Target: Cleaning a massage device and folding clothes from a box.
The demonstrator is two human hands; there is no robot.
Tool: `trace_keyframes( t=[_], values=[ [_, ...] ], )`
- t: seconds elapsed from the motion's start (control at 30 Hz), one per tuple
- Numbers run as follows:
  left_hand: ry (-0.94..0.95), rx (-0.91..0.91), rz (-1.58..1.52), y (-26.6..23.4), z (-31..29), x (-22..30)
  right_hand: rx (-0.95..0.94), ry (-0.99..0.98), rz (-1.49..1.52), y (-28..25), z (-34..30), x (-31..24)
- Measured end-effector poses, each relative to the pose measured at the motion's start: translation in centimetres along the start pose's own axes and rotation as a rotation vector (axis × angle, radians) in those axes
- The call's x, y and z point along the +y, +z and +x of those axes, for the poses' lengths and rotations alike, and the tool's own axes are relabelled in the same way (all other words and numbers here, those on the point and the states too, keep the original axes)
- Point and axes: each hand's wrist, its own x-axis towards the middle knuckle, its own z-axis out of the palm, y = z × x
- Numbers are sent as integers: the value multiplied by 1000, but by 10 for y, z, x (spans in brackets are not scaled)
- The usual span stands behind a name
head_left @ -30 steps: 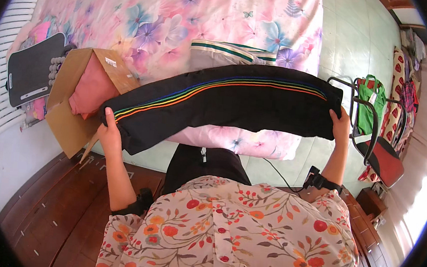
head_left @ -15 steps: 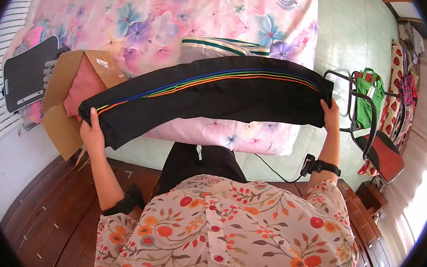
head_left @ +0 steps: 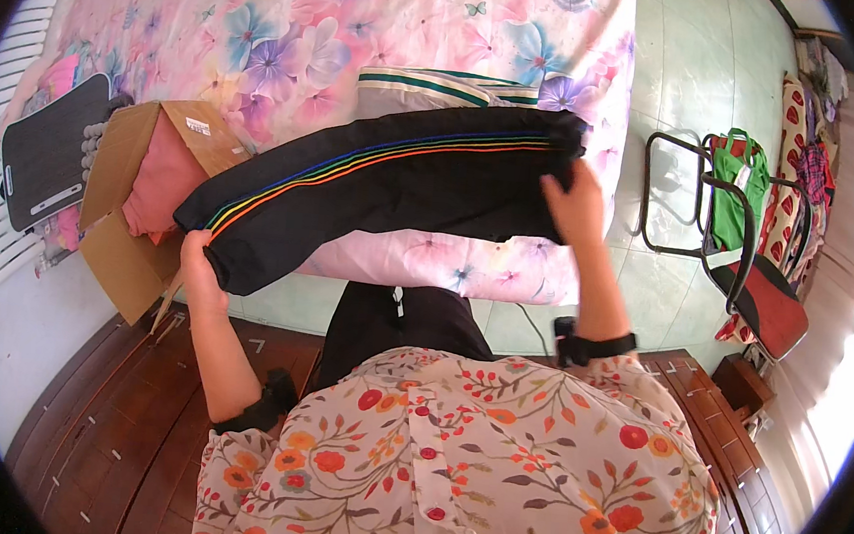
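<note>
A pair of black trousers with blue, green, yellow and orange side stripes stretches between my hands, over the near part of the flowered bed. My left hand is closed on its left end, by the cardboard box. At the other end my right hand grips the black cloth, and that end is bunched and partly turned inward. Some of the right fingers are hidden behind the fabric. Just beyond the trousers lies a folded grey garment with green and white bands, partly covered by them.
A cardboard box holding pink cloth stands left, near a dark flat panel. On the right is a chair with a black frame, a red and black seat and a green bag. The flowered sheet covers the bed.
My right hand has moved left with its end of the trousers, from past the bed's right edge to above the bed. My left hand has shifted slightly right and down, still gripping.
</note>
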Motion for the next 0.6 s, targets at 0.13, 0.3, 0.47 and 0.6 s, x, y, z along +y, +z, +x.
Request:
trace_keyframes(
  t=[0.13, 0.3, 0.47, 0.6],
  values=[
    [80, -72, -26, 17, -10, 2, -144, 22, 112, 82, -23, -58],
    [151, -176, 141, 55, -35, 9, -275, -137, 407, 152, -43, -65],
    [204, -424, 202, 88, -48, -8, -316, -104, 612, 141, -55, -51],
    [109, -659, 142, 137, -55, -40, -605, 442, 1091, 101, -46, -37]
  ],
)
